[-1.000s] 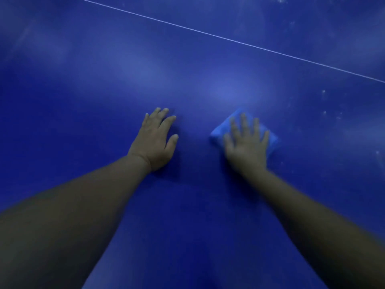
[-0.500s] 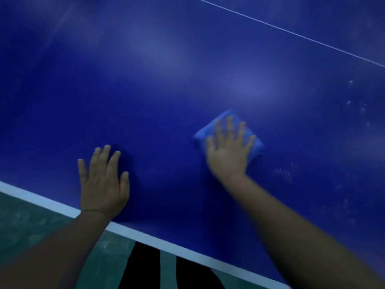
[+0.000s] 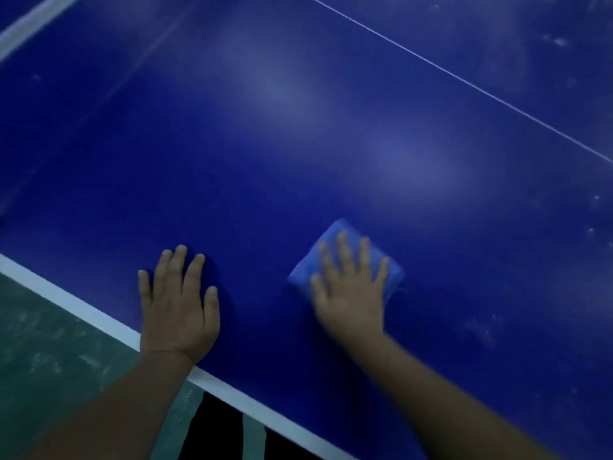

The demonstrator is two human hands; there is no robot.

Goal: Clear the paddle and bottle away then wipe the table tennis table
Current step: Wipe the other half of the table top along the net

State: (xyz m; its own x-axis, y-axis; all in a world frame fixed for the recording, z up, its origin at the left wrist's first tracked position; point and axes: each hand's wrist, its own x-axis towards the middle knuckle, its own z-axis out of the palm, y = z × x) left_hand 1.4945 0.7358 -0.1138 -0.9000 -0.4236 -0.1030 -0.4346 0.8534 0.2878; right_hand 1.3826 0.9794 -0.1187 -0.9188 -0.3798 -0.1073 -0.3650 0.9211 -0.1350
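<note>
The blue table tennis table (image 3: 298, 134) fills most of the head view. A folded light-blue cloth (image 3: 326, 247) lies on it right of centre. My right hand (image 3: 351, 287) presses flat on the cloth with fingers spread, and it is blurred by motion. My left hand (image 3: 177, 303) rests flat on the bare table surface near the white edge line (image 3: 83, 313), fingers apart, holding nothing. No paddle or bottle is in view.
A thin white centre line (image 3: 464, 81) crosses the table at upper right. Pale dust specks (image 3: 477, 327) dot the right side. Green floor (image 3: 43, 353) lies beyond the near edge at lower left, with dark legs (image 3: 212, 433) below the table edge.
Both hands have slid back toward the near table edge, the right one dragging the cloth along. The table's edge line and the floor have come into view.
</note>
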